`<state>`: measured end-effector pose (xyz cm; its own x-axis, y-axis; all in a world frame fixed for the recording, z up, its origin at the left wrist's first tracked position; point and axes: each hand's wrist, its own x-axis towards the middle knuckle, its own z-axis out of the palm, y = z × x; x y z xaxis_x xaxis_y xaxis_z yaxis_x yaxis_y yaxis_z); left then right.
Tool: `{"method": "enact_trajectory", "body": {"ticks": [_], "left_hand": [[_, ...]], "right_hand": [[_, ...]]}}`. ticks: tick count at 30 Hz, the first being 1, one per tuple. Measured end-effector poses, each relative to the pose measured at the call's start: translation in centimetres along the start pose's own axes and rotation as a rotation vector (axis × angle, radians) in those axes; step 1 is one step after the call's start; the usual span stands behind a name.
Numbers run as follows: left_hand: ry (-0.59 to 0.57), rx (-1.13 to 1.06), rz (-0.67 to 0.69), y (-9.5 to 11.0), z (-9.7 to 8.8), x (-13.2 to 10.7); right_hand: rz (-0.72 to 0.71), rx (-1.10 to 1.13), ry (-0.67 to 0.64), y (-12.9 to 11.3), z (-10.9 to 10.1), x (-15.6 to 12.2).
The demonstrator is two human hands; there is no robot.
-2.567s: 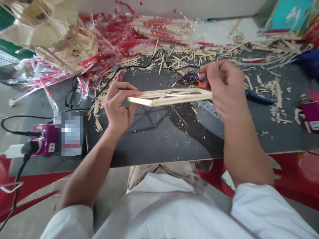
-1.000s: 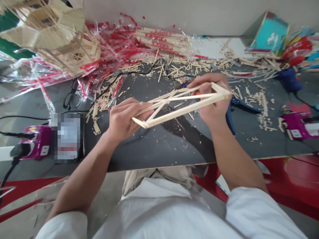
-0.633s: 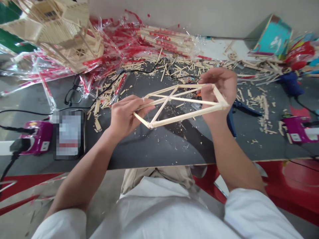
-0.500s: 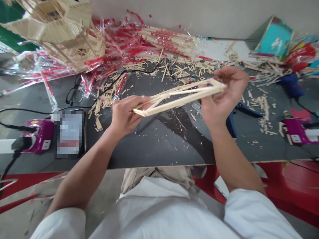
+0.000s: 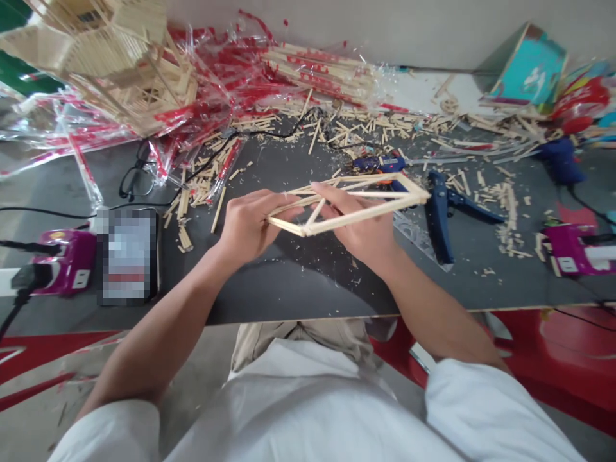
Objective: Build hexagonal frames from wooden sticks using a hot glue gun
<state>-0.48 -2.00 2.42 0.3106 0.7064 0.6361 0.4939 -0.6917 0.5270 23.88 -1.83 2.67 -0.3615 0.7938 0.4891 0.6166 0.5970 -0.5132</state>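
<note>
A long frame of thin wooden sticks (image 5: 385, 206) with diagonal braces hangs above the black work board (image 5: 289, 289). My left hand (image 5: 250, 226) pinches the frame's left end between thumb and fingers. My right hand (image 5: 360, 228) is under the frame's middle, fingers closed round its lower rail and the forefinger pointing left along it. The frame's right end sticks out free, over the blue glue gun (image 5: 440, 212).
Cut stick pieces (image 5: 337, 128) litter the board's far side, with red-printed plastic wrappers (image 5: 231, 83) and a stick model house (image 5: 106, 58) at the back left. Glasses (image 5: 137, 183), a phone (image 5: 126, 253) and purple power blocks (image 5: 67, 263) lie left; another purple block (image 5: 575, 247) right.
My right hand has slid from the frame's right end to its middle. The frame has tilted and turned between my hands, and the blue glue gun is now uncovered.
</note>
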Motion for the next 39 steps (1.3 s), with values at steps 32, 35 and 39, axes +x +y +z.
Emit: {"method": "enact_trajectory", "body": {"ticks": [32, 35, 39], "left_hand": [[0.164, 0.116, 0.216, -0.04, 0.35, 0.40], [0.162, 0.110, 0.214, 0.11, 0.30, 0.46], [0.168, 0.093, 0.215, 0.18, 0.32, 0.47]], "right_hand": [[0.036, 0.164, 0.068, -0.46, 0.41, -0.31], [0.020, 0.161, 0.090, -0.48, 0.47, -0.41], [0.041, 0.139, 0.094, -0.41, 0.59, -0.60]]}}
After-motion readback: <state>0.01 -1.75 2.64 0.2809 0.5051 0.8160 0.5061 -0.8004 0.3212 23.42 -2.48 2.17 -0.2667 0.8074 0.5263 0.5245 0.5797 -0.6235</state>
